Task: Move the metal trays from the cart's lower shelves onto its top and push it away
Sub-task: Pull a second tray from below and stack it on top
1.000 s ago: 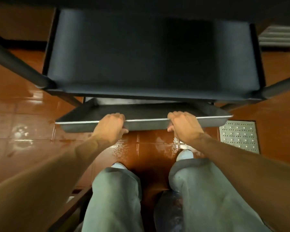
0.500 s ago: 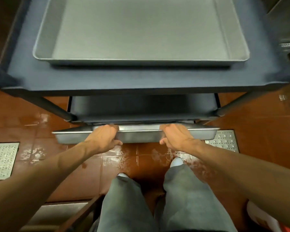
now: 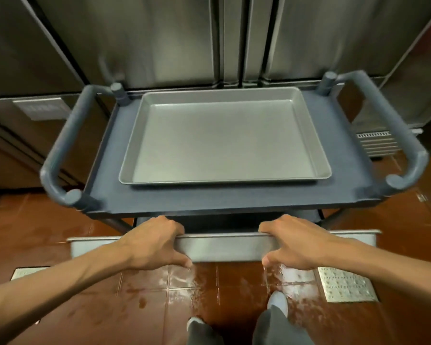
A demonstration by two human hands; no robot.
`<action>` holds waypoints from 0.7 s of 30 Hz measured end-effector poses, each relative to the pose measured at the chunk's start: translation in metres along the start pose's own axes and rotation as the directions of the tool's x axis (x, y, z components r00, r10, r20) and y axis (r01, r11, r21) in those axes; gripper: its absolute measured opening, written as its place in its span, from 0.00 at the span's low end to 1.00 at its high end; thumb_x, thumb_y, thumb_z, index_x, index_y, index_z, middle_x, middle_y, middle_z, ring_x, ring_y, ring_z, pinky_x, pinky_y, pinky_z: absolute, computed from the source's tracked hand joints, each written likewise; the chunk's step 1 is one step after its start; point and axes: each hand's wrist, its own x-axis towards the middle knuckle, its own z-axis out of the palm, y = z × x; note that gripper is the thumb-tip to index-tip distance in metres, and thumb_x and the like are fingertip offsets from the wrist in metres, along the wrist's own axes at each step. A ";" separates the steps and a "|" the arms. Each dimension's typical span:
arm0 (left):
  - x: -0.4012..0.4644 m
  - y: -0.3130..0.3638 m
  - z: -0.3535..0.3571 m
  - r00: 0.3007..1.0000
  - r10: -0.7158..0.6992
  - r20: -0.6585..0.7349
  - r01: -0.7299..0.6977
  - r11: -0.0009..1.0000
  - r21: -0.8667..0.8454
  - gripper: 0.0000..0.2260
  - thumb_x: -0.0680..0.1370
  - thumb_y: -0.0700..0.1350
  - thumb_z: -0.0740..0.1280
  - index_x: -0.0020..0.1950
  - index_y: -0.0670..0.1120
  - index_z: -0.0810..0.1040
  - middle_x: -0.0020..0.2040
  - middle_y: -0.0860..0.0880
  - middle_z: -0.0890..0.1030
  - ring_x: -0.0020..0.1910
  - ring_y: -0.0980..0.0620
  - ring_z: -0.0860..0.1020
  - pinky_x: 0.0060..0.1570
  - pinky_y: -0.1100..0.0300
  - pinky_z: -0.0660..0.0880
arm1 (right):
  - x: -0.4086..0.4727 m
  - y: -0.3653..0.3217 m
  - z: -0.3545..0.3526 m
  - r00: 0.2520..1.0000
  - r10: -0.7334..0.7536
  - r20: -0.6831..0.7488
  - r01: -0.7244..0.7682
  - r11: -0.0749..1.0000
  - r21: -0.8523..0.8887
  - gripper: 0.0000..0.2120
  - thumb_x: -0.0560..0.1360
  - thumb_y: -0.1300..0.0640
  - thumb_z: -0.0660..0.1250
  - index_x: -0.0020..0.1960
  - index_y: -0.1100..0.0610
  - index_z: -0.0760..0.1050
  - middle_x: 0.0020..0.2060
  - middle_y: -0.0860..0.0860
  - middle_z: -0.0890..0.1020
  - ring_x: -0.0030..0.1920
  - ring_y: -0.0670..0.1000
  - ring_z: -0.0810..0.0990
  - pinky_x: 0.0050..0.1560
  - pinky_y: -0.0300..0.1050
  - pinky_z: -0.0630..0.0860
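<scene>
Your left hand and right hand each clamp the near rim of a metal tray, fingers over the edge, thumbs beneath. Just beyond your hands sits the cart; a second tray lies on its top.

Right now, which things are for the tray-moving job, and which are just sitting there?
For the job:
- held tray, gripped by the left hand and the right hand
- tray on top
- cart with its side handles

Just there:
- steel fridge doors
- floor drain grates
- wet red floor tiles
</scene>
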 end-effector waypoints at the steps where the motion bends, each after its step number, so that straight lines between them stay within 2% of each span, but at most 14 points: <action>1: -0.008 0.004 -0.017 1.000 0.009 -0.010 -0.009 1.000 0.004 0.23 0.62 0.72 0.67 0.34 0.53 0.72 0.33 0.54 0.77 0.33 0.56 0.75 0.32 0.58 0.71 | -0.008 -0.003 -0.019 1.000 -0.013 -0.001 0.013 1.000 -0.024 0.16 0.66 0.35 0.70 0.44 0.43 0.70 0.35 0.42 0.74 0.33 0.43 0.72 0.27 0.38 0.60; 3: -0.023 0.011 -0.048 0.998 0.019 -0.052 -0.018 1.000 0.013 0.25 0.60 0.74 0.66 0.32 0.52 0.70 0.30 0.54 0.75 0.33 0.56 0.75 0.30 0.61 0.67 | -0.021 -0.008 -0.054 0.999 -0.042 -0.009 0.042 0.996 -0.074 0.17 0.64 0.33 0.68 0.38 0.41 0.65 0.35 0.43 0.73 0.36 0.45 0.74 0.27 0.41 0.61; 5: -0.034 0.018 -0.076 0.995 0.029 -0.099 -0.026 0.999 0.029 0.27 0.59 0.75 0.67 0.32 0.50 0.72 0.29 0.52 0.76 0.32 0.55 0.75 0.27 0.63 0.63 | -0.030 -0.014 -0.085 0.996 -0.080 -0.034 0.075 0.990 -0.118 0.19 0.63 0.30 0.66 0.36 0.43 0.65 0.34 0.43 0.72 0.38 0.46 0.74 0.29 0.43 0.65; 8: -0.045 0.026 -0.116 0.988 0.051 -0.147 -0.047 0.999 0.026 0.31 0.59 0.76 0.67 0.35 0.47 0.76 0.30 0.48 0.76 0.29 0.52 0.72 0.27 0.61 0.62 | -0.036 -0.022 -0.127 0.983 -0.136 -0.121 0.116 0.981 -0.156 0.27 0.61 0.26 0.65 0.35 0.50 0.67 0.29 0.47 0.74 0.32 0.45 0.73 0.27 0.44 0.64; 10: -0.052 0.028 -0.140 0.985 0.063 -0.159 -0.064 0.998 0.004 0.32 0.59 0.76 0.68 0.35 0.47 0.77 0.30 0.46 0.76 0.27 0.53 0.70 0.27 0.61 0.62 | -0.039 -0.027 -0.151 0.976 -0.157 -0.152 0.131 0.977 -0.171 0.28 0.61 0.26 0.66 0.34 0.52 0.68 0.28 0.49 0.75 0.30 0.46 0.73 0.26 0.44 0.63; 14: -0.063 0.028 -0.184 0.975 0.087 -0.203 -0.090 0.996 -0.006 0.29 0.58 0.77 0.68 0.34 0.50 0.77 0.33 0.51 0.78 0.28 0.56 0.73 0.27 0.63 0.65 | -0.045 -0.038 -0.185 0.956 -0.217 -0.196 0.180 0.965 -0.191 0.30 0.64 0.29 0.67 0.34 0.57 0.70 0.27 0.52 0.75 0.28 0.48 0.71 0.27 0.47 0.63; 17: -0.070 0.028 -0.213 0.967 0.110 -0.228 -0.108 0.994 0.018 0.28 0.57 0.79 0.67 0.37 0.55 0.78 0.32 0.53 0.79 0.30 0.55 0.75 0.28 0.61 0.67 | -0.053 -0.048 -0.205 0.939 -0.268 -0.217 0.226 0.953 -0.202 0.29 0.65 0.31 0.68 0.33 0.58 0.71 0.27 0.53 0.72 0.27 0.48 0.68 0.27 0.46 0.63; 21: -0.077 0.029 -0.249 0.957 0.116 -0.265 -0.097 0.992 0.083 0.34 0.55 0.80 0.67 0.36 0.49 0.78 0.31 0.46 0.76 0.27 0.53 0.71 0.27 0.63 0.64 | -0.063 -0.059 -0.243 0.921 -0.317 -0.225 0.274 0.940 -0.203 0.29 0.67 0.34 0.70 0.33 0.61 0.71 0.25 0.51 0.66 0.25 0.48 0.64 0.27 0.42 0.61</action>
